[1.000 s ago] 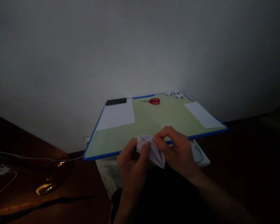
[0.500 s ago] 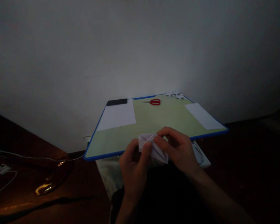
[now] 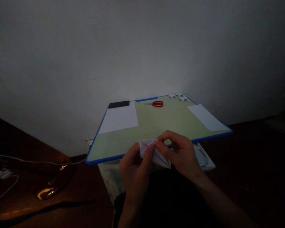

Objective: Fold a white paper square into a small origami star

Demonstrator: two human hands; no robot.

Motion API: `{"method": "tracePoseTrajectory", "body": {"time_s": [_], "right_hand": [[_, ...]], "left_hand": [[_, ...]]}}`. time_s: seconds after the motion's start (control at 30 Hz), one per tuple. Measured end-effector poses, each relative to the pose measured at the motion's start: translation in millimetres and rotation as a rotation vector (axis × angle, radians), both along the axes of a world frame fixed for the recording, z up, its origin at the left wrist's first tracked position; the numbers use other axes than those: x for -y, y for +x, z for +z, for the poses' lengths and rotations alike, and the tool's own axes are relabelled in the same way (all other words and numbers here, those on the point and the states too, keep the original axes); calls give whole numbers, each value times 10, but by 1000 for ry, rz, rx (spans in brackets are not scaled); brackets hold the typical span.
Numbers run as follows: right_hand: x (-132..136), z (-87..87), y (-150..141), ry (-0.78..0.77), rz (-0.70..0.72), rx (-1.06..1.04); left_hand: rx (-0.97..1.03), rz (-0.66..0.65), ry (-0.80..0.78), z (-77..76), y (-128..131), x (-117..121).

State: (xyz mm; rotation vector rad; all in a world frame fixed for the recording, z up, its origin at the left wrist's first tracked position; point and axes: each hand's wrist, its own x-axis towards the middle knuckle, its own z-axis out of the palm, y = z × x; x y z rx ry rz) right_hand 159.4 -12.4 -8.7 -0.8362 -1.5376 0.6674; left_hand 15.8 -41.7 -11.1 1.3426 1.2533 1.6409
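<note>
Both hands hold a small folded piece of white paper (image 3: 161, 161) just in front of the table's near edge. My left hand (image 3: 136, 171) is closed on its left side, the thumb pressed flat on the top face and the fingers behind. At the upper right corner, my right hand (image 3: 180, 155) pinches the paper between thumb and forefinger. Creases and layered flaps show on the paper, and one pointed end hangs down to the lower right. The fingers behind the paper are hidden.
On the green, blue-rimmed tabletop (image 3: 161, 122) lie red-handled scissors (image 3: 157, 104), a white sheet (image 3: 120, 118) under a dark flat case (image 3: 118, 104), several folded paper pieces (image 3: 179, 96) and a white paper strip (image 3: 207, 117). A wall stands behind. A white cable (image 3: 38, 162) runs at left.
My right thumb and forefinger have shifted slightly left along the paper's upper edge, close to the left thumb tip. Both hands keep their hold; the paper sits slightly lower in view.
</note>
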Motion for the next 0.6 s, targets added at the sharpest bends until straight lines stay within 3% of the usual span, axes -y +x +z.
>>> {"method": "tracePoseTrajectory", "body": {"time_s": [0.1, 0.27, 0.43, 0.6], "right_hand": [[-14, -34, 4, 12, -22, 7], [115, -87, -8, 177, -303, 16], [233, -62, -62, 225, -210, 177], [182, -70, -124, 248, -225, 219]], "left_hand": [[20, 54, -10, -23, 2, -17], [153, 181, 26, -97, 17, -61], [111, 183, 20, -70, 39, -13], [58, 153, 59, -59, 76, 28]]}}
